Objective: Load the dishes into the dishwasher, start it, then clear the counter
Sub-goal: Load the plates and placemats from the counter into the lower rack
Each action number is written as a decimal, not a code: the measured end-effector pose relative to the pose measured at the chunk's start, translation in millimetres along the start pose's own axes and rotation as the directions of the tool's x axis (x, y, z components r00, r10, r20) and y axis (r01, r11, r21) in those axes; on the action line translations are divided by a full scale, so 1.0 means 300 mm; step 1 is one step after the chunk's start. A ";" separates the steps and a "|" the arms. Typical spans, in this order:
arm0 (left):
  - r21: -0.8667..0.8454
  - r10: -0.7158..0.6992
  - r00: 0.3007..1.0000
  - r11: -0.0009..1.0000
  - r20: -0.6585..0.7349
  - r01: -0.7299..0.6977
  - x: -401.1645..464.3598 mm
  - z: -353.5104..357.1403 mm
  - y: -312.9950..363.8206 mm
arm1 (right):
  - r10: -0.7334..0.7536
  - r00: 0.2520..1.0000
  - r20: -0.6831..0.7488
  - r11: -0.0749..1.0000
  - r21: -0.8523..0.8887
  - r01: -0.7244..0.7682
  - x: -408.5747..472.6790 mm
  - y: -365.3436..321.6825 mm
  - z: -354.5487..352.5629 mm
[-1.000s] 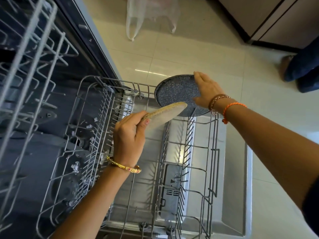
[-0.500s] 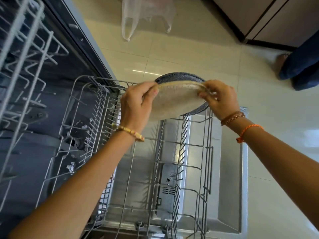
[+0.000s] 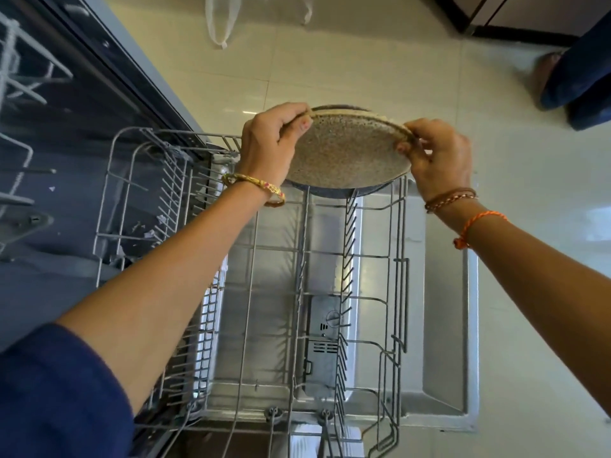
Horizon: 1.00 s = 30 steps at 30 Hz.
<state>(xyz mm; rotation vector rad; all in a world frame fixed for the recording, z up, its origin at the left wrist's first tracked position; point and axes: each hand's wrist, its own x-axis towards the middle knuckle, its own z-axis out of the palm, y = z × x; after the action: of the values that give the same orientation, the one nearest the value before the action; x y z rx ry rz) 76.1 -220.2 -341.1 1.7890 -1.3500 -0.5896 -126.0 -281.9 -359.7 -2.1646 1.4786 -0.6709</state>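
Pinching opposite rims, both hands [image 3: 271,143] [image 3: 436,157] hold the beige plate [image 3: 347,150] seemingly against a dark plate [image 3: 334,192], rack [image 3: 398,259] mostly vacant.

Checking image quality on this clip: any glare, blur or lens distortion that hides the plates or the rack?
Head view: wide-angle bending bows the lower rack wires and the open door; window glare on the floor tiles; the beige plate and both hands are sharp; upper rack at left is soft.

A speckled beige plate [image 3: 347,153] is standing tilted at the 12 o'clock end of the pulled-out lower rack [image 3: 396,292], just before a dark speckled plate [image 3: 344,192].
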 end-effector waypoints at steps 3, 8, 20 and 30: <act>0.021 0.019 1.000 1.000 -0.004 -0.019 0.010 0.018 -0.029 | 0.037 0.999 -0.001 0.999 -0.014 -0.037 -0.010 0.010 0.034; 0.158 -0.005 0.997 0.987 -0.080 0.018 0.025 0.079 -0.051 | 0.175 0.984 -0.030 0.984 -0.014 -0.175 -0.003 0.019 0.079; 0.294 -0.205 0.977 0.938 0.053 0.182 -0.088 0.129 -0.064 | 0.202 0.974 0.103 0.978 -0.062 -0.197 -0.098 0.055 0.082; 0.039 -0.157 0.926 0.983 -0.343 0.181 -0.412 -0.034 0.159 | -0.048 0.936 -0.348 0.956 0.255 0.143 -0.221 -0.262 -0.106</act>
<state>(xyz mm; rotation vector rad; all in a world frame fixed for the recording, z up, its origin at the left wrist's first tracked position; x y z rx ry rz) 17.0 -105.8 -308.5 1.9718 -0.9984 -0.3058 -108.8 -195.6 -297.5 -1.9820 1.3428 -1.2603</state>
